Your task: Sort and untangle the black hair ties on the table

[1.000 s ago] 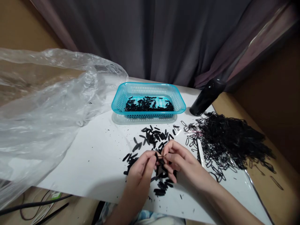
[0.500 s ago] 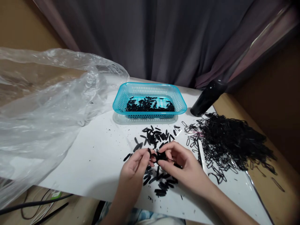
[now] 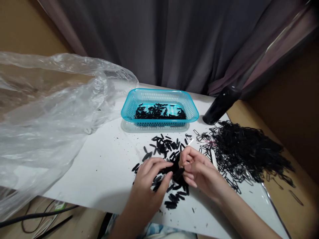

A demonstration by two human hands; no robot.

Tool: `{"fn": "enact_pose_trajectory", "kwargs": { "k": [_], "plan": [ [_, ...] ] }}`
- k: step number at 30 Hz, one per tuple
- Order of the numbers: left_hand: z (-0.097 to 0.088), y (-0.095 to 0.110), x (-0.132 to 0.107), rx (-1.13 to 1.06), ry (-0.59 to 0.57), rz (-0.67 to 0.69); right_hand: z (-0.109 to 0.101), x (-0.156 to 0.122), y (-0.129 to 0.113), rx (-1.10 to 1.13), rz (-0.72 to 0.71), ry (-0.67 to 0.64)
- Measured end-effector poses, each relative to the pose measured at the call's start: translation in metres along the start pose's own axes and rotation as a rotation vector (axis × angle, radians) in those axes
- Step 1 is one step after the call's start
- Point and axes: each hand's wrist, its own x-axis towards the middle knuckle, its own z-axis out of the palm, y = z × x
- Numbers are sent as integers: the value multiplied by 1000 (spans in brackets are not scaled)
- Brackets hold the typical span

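My left hand (image 3: 152, 174) and my right hand (image 3: 196, 169) meet over a scatter of small black oblong pieces (image 3: 165, 147) on the white table sheet (image 3: 104, 166). Both hands are closed in a pinch on a small bunch of these black pieces (image 3: 176, 169) held between them. More of the pieces lie under and below the hands. A turquoise plastic basket (image 3: 129, 108) stands behind, with several of the same black pieces in it.
A large heap of thin black loops (image 3: 244, 149) covers the right of the table. A black cylinder (image 3: 220, 104) leans at the back right. A big crumpled clear plastic bag (image 3: 50, 113) fills the left. Grey curtains hang behind. Cables lie at lower left.
The hands have closed together over the pile. My left hand slid right and lower with fingers reaching under, and the right hand curled tighter around a small bunch of pieces.
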Motion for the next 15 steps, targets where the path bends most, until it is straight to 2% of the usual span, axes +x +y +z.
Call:
{"fn": "enact_pose_trajectory", "kwargs": {
  "k": [5,7,11,15],
  "plan": [
    [1,9,0,-49,-35,33,-4,-2,5,-44,-19,-37],
    [2,12,2,-101,-11,41,-6,-4,5,-112,-40,-66],
    [2,14,4,-183,79,37,-3,-9,-2,-439,-112,-77],
    [-4,12,2,-230,120,21,6,-15,-11,-772,-204,-51]
  ]
}}
